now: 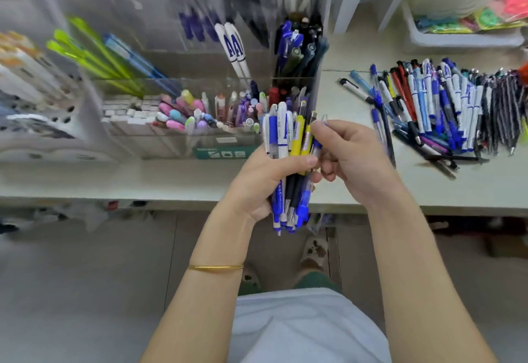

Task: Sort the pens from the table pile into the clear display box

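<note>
White shirt front (300, 328) fills the bottom edge, and above it the left hand (264, 182), a gold bangle (215, 267) on its wrist, wraps its curled fingers round an upright bundle of pens (287, 145) held over the near edge of the table (143, 177). Touching it, the right hand (353, 157) pinches one blue pen (316, 145) at the bundle's right side. Just behind stands the clear display box (168, 145), its compartments part-filled, while the pen pile (445, 111) lies well to the right.
</note>
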Motion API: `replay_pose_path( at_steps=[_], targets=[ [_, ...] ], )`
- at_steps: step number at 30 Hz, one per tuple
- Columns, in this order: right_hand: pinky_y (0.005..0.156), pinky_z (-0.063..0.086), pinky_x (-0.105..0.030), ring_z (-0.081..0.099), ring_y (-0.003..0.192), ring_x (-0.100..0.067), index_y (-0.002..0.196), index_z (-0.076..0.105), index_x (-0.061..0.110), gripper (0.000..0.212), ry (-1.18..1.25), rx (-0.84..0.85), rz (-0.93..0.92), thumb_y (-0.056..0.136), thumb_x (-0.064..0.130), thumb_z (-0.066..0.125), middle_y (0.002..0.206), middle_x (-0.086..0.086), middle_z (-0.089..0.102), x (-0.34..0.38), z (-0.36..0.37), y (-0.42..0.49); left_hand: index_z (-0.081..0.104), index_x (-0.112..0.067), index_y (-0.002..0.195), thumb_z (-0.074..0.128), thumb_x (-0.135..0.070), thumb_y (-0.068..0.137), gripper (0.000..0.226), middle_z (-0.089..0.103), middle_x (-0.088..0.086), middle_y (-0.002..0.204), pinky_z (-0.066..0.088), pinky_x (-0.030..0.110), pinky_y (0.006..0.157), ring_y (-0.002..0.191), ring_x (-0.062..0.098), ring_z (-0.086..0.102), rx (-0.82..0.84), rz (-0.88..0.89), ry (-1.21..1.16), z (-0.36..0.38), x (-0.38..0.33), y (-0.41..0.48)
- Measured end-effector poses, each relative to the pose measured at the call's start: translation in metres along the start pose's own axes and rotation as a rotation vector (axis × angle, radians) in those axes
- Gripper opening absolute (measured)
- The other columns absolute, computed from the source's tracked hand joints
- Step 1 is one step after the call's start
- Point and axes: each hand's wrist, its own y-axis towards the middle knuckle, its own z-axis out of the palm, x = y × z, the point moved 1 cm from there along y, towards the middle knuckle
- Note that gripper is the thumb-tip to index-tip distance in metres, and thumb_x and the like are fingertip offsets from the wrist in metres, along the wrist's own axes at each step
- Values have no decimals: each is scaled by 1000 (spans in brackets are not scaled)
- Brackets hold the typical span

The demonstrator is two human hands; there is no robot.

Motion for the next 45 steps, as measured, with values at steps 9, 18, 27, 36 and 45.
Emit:
replay_pose_path(
  at_steps=[9, 18, 27, 36, 45],
  targets=[
    [41, 39, -22, 51, 42, -12, 98, 61, 6, 8, -86, 91, -24, 90, 7, 62, 60, -1, 61, 16, 58, 12, 64, -8, 106, 55, 4, 90, 22, 69, 4, 76, 55, 28, 59, 67, 16, 66, -205, 41, -63, -42, -23, -26],
    [40, 33, -25, 37, 41, -10, 87, 46, 18, 18, -164, 28, -80, 91, 3, 38, 54, 4, 40, 46, 93, 31, 55, -2, 93, 60, 10, 84, 16, 56, 7, 59, 55, 31, 56, 51, 18, 57, -403, -8, -42, -68, -30, -35],
    [72, 51, -42, 56, 78, -16, 90, 53, 17, 39, -826, -5, -264, 74, 44, 76, 81, 5, 59, 48, 147, 29, 57, -7, 95, 58, 9, 79, 22, 59, 14, 62, 54, 38, 56, 52, 25, 58, -370, -57, 253, -88, -38, -31],
    [45, 37, -18, 48, 51, -3, 77, 58, 10, 22, -390, -217, -3, 76, 18, 79, 69, 4, 56, 45, 147, 27, 57, -10, 95, 63, 5, 77, 24, 61, 12, 72, 58, 46, 66, 59, 23, 62, -105, -148, 440, -110, -52, -30],
    [37, 32, -20, 34, 35, -14, 60, 53, 10, 30, -198, -267, 77, 80, 13, 75, 47, -8, 47, 36, 129, 22, 50, 0, 114, 66, 5, 79, 39, 53, 16, 80, 59, 43, 68, 65, 24, 60, 80, -273, 470, -112, -52, -24]
  ],
)
